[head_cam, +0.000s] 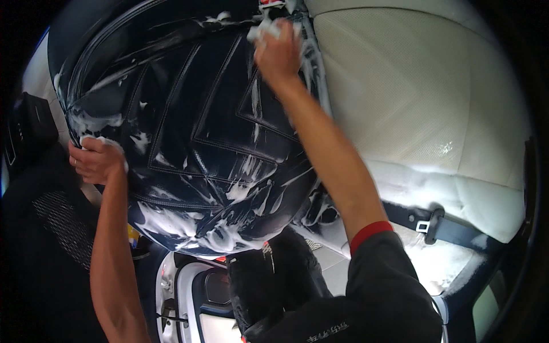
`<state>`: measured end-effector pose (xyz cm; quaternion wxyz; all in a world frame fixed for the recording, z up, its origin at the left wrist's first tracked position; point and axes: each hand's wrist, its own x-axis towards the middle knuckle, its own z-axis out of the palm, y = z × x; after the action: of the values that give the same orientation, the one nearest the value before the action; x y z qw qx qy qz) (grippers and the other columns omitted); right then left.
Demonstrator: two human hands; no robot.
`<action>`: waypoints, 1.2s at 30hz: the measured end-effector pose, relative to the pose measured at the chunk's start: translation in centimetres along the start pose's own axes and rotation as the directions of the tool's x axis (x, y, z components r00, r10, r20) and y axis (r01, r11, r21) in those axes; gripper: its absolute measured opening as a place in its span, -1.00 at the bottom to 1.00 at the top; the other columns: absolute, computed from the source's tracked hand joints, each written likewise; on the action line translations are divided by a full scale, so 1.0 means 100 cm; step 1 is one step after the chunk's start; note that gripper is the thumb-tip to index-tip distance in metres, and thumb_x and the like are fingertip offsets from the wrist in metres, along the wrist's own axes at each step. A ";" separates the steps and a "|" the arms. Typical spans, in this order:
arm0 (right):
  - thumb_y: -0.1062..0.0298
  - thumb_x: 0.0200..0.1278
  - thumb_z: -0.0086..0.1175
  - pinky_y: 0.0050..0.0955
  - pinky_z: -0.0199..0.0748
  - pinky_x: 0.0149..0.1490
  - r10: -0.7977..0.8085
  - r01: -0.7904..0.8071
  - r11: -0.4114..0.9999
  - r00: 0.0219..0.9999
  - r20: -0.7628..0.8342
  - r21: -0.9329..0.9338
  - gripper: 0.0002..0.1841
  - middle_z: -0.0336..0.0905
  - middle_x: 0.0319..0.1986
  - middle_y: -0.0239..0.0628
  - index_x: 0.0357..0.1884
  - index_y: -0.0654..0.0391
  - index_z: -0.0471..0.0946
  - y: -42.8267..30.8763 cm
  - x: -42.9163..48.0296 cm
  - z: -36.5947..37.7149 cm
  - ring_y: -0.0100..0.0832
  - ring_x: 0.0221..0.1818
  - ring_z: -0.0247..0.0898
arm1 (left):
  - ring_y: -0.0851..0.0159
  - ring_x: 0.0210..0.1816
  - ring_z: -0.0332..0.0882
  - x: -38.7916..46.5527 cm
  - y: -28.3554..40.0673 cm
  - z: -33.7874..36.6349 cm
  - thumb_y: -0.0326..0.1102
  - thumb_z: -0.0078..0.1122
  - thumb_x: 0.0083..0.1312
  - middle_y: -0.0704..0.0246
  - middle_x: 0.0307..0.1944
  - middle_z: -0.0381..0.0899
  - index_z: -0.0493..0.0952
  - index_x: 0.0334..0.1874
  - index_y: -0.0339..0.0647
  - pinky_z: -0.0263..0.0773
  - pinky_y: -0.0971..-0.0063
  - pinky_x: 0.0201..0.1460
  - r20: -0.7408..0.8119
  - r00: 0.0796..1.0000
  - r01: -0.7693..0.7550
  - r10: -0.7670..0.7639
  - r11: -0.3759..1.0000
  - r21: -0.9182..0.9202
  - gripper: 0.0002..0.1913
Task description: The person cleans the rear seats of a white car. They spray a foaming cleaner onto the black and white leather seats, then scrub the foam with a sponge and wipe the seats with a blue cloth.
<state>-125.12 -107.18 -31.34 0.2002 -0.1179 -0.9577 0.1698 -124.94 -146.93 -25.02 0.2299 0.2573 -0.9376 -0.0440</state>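
Observation:
A dark blue leather car seat point(171, 115) with stitched chevron lines lies before me, streaked and clumped with white foam point(167, 218). At its upper right my right hand point(279, 53), slightly blurred, grips a white foamy pad point(259, 33); whether it is sponge or cloth cannot be told. My left hand point(98, 160) is at the left edge of the seat, fingers curled around a white wad point(92, 140) that is mostly hidden by the hand. A ring is on one of its fingers. Just above my right hand is a red seat belt buckle point(271, 2) with foam around it.
A cream perforated leather seat section point(411, 85) adjoins on the right. Below it runs a dark seat belt point(463, 233) with a metal tongue point(422, 226). An open car door sill point(167, 278) and my dark-clad legs point(274, 274) are below. A black mesh panel point(60, 223) stands left.

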 end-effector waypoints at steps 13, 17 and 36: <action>0.49 0.10 0.11 0.00 0.43 0.12 -0.476 0.576 0.767 0.806 0.352 -0.284 -0.83 0.37 0.08 0.01 -0.25 0.28 0.60 0.040 0.026 -0.030 0.09 0.06 0.37 | -0.06 0.30 0.37 -0.004 0.004 -0.004 0.06 -0.26 0.39 0.17 0.28 0.44 0.41 0.33 -0.08 0.15 -0.09 0.33 0.042 0.998 0.047 -0.045 0.998 -0.042 -0.42; 0.49 0.13 0.07 -0.09 0.49 0.08 -0.421 0.561 0.757 0.810 0.408 -0.335 -0.84 0.37 0.02 0.00 -0.32 0.30 0.65 0.030 0.068 -0.009 0.07 0.07 0.38 | -0.06 0.32 0.35 -0.004 -0.001 -0.004 0.07 -0.27 0.39 0.16 0.31 0.42 0.39 0.35 -0.06 0.13 -0.09 0.35 0.014 1.000 -0.008 0.009 0.999 -0.037 -0.42; 0.35 0.11 0.13 -0.01 0.45 0.03 -0.305 0.865 0.348 0.468 0.830 -0.360 -0.84 0.55 -0.05 0.03 -0.34 0.11 0.71 -0.042 0.070 -0.081 -0.04 0.04 0.45 | -0.16 0.23 0.39 -0.007 -0.002 0.008 0.12 -0.24 0.36 0.11 0.30 0.42 0.42 0.34 -0.08 0.11 -0.15 0.31 -0.056 0.998 -0.003 0.001 0.999 -0.041 -0.38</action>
<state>-128.62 -106.71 -20.43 -0.1554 0.2596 -0.9013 -0.3100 -124.65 -146.81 -26.04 0.2615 0.2526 -0.9299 -0.0559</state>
